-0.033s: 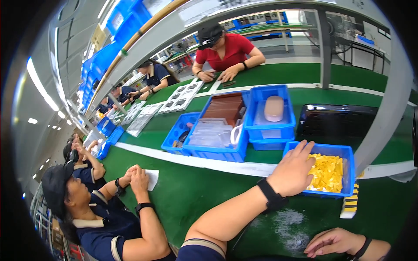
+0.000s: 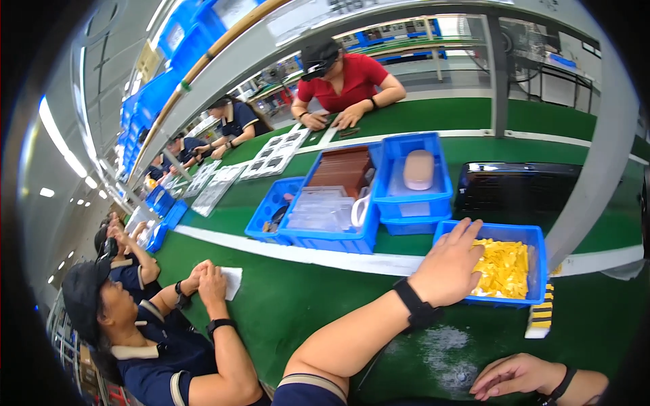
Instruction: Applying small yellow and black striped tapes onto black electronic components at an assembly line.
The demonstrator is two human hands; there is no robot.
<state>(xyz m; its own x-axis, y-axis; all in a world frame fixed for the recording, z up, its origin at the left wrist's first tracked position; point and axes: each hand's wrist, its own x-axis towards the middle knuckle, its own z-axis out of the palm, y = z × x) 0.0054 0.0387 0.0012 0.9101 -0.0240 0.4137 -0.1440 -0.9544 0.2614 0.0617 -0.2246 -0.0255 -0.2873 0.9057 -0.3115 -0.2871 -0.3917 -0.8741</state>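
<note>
A person's left hand (image 2: 443, 271) lies over the left side of a blue bin (image 2: 543, 271), fingers extended and slightly apart, thumb beside the yellow pieces (image 2: 504, 271) heaped inside; whatever is under the palm cannot be told. The right hand (image 2: 514, 375) rests loosely curled, seemingly empty, on the green surface (image 2: 291, 308), near a whitish powdery patch (image 2: 447, 352). The bin stands just beside a slanting grey post (image 2: 596, 179), and a black-and-yellow striped block (image 2: 541, 314) juts out near its front right corner, perhaps partly beneath it. If so, weight on the left side could rock the bin and spill pieces. A sideways push could knock it against the post. The pieces look thin and jumbled, so fingers could lift several together, and powder could cling to them.
</note>
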